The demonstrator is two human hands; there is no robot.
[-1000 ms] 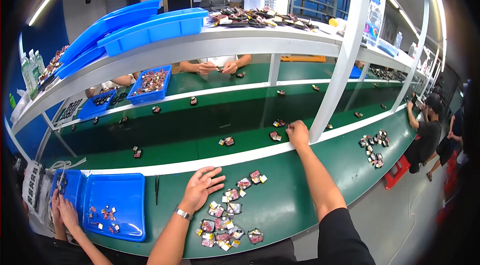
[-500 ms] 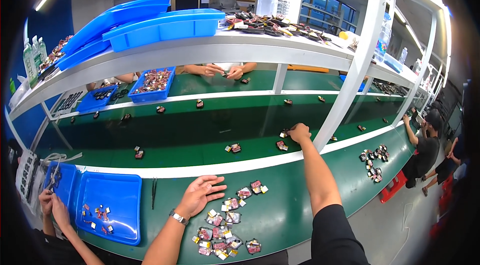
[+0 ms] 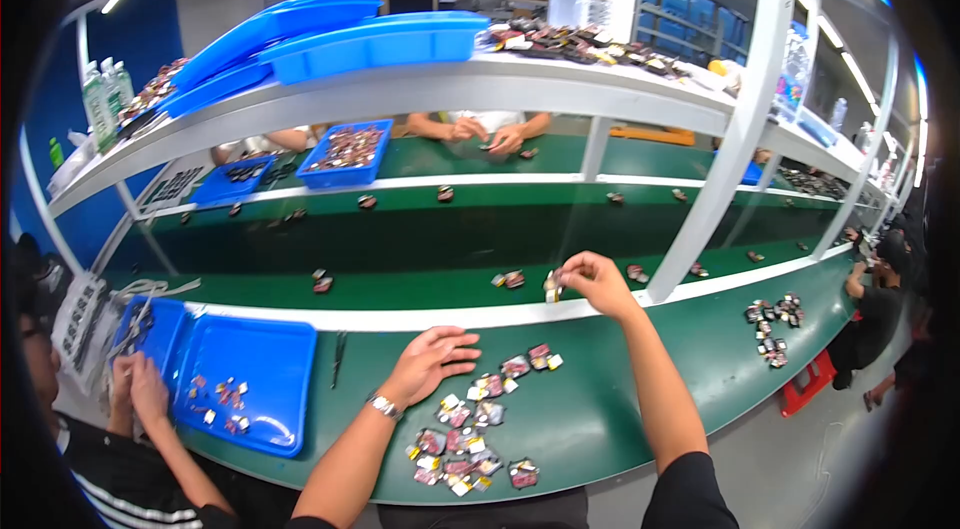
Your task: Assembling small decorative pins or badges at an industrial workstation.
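Observation:
My right hand (image 3: 598,286) pinches a small electronic module (image 3: 553,286) with a dark shell and a pale yellowish part. It holds the module over the near white rail (image 3: 480,317), beside the belt. My left hand (image 3: 430,366), a metal-banded watch on its wrist, rests on the green table (image 3: 375,429) with fingers spread and nothing in them. Right beside it lies a cluster of similar modules (image 3: 462,441), dark-rimmed with reddish wires and white and yellow tags. One module (image 3: 523,473) sits slightly apart at the cluster's near right.
Tweezers (image 3: 338,359) lie beside a blue tray (image 3: 250,329) holding small parts. Several modules (image 3: 510,279) are on the dark green belt (image 3: 420,247). A white post (image 3: 700,199) rises right of my hand, carrying a loaded shelf (image 3: 430,94). Co-workers' hands (image 3: 140,384) work at left and across.
My right hand has come back from the belt toward me and slightly left, lifting a module. My left hand stays by the cluster. The whole view has shifted a little.

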